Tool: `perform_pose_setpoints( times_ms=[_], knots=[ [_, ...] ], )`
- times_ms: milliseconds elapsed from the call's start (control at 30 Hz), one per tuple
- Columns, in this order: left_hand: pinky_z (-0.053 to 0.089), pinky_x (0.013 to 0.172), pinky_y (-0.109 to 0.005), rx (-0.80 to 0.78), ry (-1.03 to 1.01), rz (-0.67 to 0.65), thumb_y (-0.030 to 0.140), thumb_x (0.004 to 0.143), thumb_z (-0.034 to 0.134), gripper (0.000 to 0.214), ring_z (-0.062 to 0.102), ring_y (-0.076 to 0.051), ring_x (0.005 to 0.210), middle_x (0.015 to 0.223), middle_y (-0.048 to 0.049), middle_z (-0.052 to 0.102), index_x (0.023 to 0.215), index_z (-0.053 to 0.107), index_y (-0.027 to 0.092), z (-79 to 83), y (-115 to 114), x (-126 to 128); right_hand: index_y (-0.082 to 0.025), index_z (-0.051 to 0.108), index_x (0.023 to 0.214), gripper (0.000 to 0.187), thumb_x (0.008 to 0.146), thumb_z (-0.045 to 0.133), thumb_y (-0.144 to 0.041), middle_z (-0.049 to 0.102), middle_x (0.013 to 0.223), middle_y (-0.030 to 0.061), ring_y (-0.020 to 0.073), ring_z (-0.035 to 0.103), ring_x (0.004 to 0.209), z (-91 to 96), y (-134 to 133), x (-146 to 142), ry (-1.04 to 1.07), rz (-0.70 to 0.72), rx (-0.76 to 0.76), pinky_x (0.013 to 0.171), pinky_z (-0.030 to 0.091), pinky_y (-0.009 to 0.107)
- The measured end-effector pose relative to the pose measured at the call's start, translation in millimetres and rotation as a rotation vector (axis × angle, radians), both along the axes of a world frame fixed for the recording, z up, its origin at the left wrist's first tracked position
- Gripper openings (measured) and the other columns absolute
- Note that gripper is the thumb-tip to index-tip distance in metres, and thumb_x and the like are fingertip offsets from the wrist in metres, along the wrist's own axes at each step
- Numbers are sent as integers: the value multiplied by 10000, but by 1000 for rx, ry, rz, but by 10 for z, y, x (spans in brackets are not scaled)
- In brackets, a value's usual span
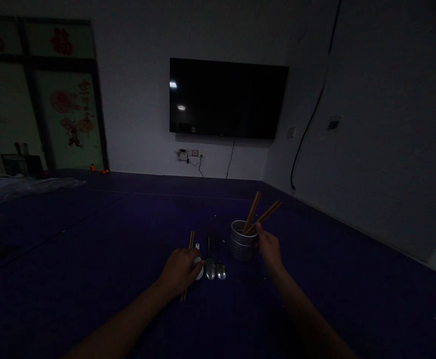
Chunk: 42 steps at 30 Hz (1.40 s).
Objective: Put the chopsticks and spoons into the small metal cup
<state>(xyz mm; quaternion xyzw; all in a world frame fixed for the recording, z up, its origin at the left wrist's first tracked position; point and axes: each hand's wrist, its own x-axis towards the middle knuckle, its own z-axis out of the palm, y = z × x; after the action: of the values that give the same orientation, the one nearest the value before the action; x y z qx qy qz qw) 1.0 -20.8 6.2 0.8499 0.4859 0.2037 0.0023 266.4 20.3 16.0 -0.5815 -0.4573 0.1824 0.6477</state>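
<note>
My left hand (180,268) is low over the floor, its thumb and fingers closed on a white spoon (199,274). A pair of wooden chopsticks (191,240) runs beneath this hand, with its middle hidden. Just to the right, two metal spoons, a left one (210,269) and a right one (221,271), lie side by side, bowls toward me and dark handles pointing away. My right hand (269,245) grips the right side of a grey metal utensil holder (242,248), thumb near the rim. Wooden chopsticks (253,209) lean out of the holder to the right.
The dark blue floor (146,209) reaches to the walls. A black television (227,98) hangs above sockets and cables (190,153). Clear plastic sheeting (27,185) and small orange objects (104,171) lie at the far left by the glass doors (68,114).
</note>
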Motion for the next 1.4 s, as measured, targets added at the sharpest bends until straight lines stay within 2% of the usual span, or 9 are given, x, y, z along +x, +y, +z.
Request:
perform_pose_setpoints(
  times_ms=[600,900,1033,1167,1400],
  knots=[
    [403,754,-285,-26,-2,12,336,897,410,240,623,-196,856,911,-65,676,970,594,199,29,-10,28,-185,516,516,615,616,519,-792,450,396,-27,115,401,366,4,-47,-115,70,126,3,373,277,240],
    [398,717,-263,-19,4,26,332,898,405,235,626,-180,829,885,-57,682,900,600,201,31,10,21,-206,466,480,619,682,435,-791,469,426,-7,135,431,416,-4,-79,-167,-29,76,25,413,300,252],
    [402,697,-257,-24,-13,77,333,906,387,269,632,-178,813,878,-60,687,853,611,194,60,10,19,-189,543,575,590,754,406,-735,546,526,15,160,485,506,-27,-87,-169,-114,59,99,477,345,259],
    [403,687,-252,-43,-48,165,315,900,397,263,639,-172,798,867,-51,694,854,626,195,78,14,8,-163,636,720,580,787,404,-691,601,624,40,192,535,599,-50,-87,-171,-134,59,97,524,375,268],
    [398,707,-257,-112,-28,253,327,875,429,250,646,-178,834,868,-44,704,831,639,198,57,67,-38,-153,677,799,597,796,396,-680,645,679,63,202,556,614,-45,-111,-194,-120,59,92,539,390,273]
  ],
)
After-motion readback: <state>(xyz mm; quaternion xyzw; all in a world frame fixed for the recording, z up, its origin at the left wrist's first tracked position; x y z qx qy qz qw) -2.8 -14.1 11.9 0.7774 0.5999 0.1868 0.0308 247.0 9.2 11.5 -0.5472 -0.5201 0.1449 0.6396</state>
